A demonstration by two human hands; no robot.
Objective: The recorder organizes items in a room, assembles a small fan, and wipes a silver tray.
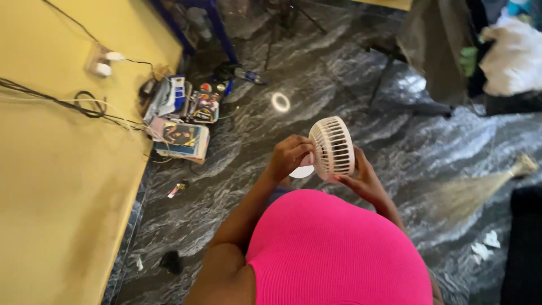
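Small white fan (pixel 333 148) held mid-air above grey marbled floor (pixel 316 85), in front of pink top (pixel 333 254). Fan: round, slatted plastic grille w/ radial ribs, grille face tilted up-right; white round part showing under it at lower left. Left hand (pixel 289 156) closed on fan's left rim, fingers curled over edge. Right hand (pixel 364 181) grips from below/right, thumb on lower rim. Pile of books (pixel 180 116) by yellow wall (pixel 62 169), well apart from fan. Broom (pixel 480 189) on floor at right.

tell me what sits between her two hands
In the head view, a small white fan with a slatted grille sits between the left hand and the right hand; both grip it, above the dark marbled floor.
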